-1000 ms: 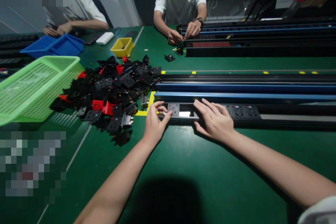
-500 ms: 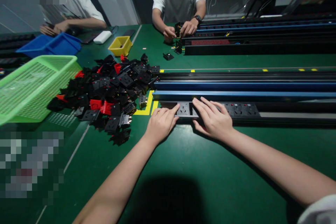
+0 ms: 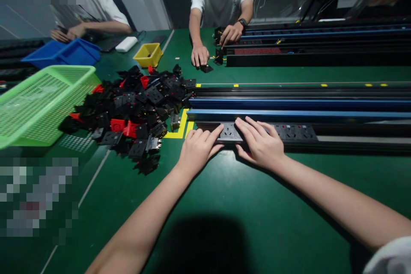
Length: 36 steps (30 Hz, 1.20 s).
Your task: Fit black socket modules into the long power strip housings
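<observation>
The right hand [image 3: 260, 142] partly hides the socket row [image 3: 291, 132]. Rightward of it, the rail [image 3: 366, 147] is cut off; leftward, so is the basket [image 3: 66, 111].

The table [image 3: 244, 192] is plain green, crossed by thin white lines; tape [image 3: 180, 129] near eight o'clock is bright yellow. At three, the channel [image 3: 353, 147] is black, with a pale grey strip [image 3: 353, 139]; its sockets [image 3: 293, 132] are charcoal with black slots and red dots. Behind it, one bar [image 3: 305, 115] is light blue, another [image 3: 305, 103] darker blue. At nine, the pile [image 3: 156, 94] is mostly black, patched with red; further out, the basket [image 3: 59, 122] is lime green with a mesh pattern. The bin [image 3: 80, 54] at ten is blue. Between ten and eleven, the tub [image 3: 146, 61] is yellow. The shirt [image 3: 218, 8] at twelve is white.
</observation>
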Each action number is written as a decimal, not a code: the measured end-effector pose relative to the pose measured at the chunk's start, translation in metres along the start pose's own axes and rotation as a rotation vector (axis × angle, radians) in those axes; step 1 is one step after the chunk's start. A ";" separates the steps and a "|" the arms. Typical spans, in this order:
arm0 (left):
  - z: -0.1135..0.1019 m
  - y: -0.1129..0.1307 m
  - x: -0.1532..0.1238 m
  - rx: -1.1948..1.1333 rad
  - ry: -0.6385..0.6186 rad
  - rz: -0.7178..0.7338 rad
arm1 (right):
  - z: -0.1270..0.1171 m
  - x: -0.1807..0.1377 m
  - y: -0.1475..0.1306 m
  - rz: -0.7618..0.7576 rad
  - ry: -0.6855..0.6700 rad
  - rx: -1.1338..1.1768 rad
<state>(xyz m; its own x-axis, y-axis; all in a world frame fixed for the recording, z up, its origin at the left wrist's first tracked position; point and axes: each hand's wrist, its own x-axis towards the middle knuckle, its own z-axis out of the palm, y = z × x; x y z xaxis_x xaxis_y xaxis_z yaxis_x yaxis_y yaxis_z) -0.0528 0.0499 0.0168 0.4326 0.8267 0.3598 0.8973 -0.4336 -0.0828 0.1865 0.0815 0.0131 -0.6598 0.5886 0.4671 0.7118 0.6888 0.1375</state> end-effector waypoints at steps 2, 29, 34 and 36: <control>-0.002 0.000 0.001 -0.024 -0.017 -0.009 | -0.001 0.000 0.000 0.002 0.000 0.001; -0.004 -0.002 0.004 -0.070 -0.029 0.006 | 0.000 -0.007 -0.015 0.034 0.105 -0.061; 0.004 -0.003 -0.001 0.019 0.025 0.041 | -0.002 -0.010 -0.025 -0.078 0.058 -0.111; 0.006 -0.004 -0.002 0.039 0.037 0.055 | -0.003 -0.010 -0.027 -0.093 0.043 -0.141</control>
<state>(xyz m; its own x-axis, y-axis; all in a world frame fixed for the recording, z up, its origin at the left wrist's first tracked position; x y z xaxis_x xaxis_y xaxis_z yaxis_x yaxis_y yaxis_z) -0.0564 0.0525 0.0106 0.4786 0.7879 0.3875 0.8753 -0.4630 -0.1395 0.1745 0.0552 0.0074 -0.7157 0.5041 0.4834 0.6767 0.6718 0.3013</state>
